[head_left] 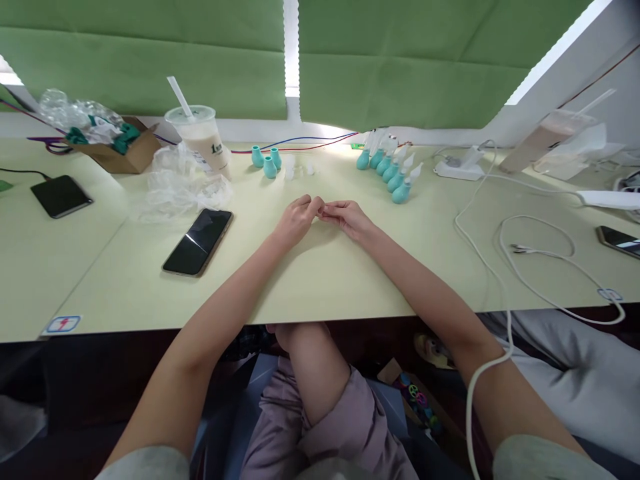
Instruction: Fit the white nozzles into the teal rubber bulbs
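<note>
Over the middle of the pale yellow table, my left hand and my right hand meet at the fingertips. Both are closed in a pinch, and whatever lies between them is hidden or too small to name. Just beyond my left hand stand three teal rubber bulbs without tips. Beside them lie a few small whitish translucent pieces. Past my right hand, several teal bulbs with clear pointed nozzles stand in a slanting row.
On the left are a black phone, crumpled clear plastic bags, a drink cup with a straw and a cardboard box. A power strip and white cables lie on the right, near another person's leg.
</note>
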### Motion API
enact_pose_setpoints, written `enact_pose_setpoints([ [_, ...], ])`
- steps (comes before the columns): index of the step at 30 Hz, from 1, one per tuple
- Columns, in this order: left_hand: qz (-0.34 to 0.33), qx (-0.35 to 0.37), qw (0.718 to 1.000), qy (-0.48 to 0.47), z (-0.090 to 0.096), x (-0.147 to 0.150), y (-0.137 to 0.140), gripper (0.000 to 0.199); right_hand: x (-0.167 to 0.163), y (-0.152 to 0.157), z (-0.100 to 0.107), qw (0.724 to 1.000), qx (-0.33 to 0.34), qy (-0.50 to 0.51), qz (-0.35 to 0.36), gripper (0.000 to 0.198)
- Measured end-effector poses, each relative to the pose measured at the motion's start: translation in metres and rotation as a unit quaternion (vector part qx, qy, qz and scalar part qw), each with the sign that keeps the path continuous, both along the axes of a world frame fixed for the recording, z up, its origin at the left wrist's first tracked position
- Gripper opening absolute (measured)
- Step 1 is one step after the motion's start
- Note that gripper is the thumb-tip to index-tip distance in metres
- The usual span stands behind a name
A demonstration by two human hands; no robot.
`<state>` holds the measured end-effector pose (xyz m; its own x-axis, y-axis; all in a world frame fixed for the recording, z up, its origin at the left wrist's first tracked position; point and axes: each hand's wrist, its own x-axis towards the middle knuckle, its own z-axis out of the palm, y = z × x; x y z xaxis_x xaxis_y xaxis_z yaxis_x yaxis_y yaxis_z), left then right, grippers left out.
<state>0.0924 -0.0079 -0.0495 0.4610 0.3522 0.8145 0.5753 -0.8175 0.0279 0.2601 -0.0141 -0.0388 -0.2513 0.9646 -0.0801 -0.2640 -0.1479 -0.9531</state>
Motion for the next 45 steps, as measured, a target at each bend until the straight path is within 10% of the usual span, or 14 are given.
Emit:
enact_pose_setpoints([
  [26, 0.034, -0.039, 0.996, -0.076, -0.002, -0.004, 0.009, 0.018, -0.002, -0.001, 0.005, 0.992, 0.107, -0.056, -0.041, 0.036],
  [34, 0.042, -0.057, 0.990, -0.122, -0.004, -0.002, 0.009, 0.019, -0.007, -0.009, 0.007, 0.930, 0.281, -0.175, -0.158, 0.020],
  [45, 0.054, -0.054, 0.989, -0.127, -0.004, 0.000, 0.009, 0.022, -0.003, -0.012, 0.009, 0.902, 0.319, -0.250, -0.150, 0.016],
])
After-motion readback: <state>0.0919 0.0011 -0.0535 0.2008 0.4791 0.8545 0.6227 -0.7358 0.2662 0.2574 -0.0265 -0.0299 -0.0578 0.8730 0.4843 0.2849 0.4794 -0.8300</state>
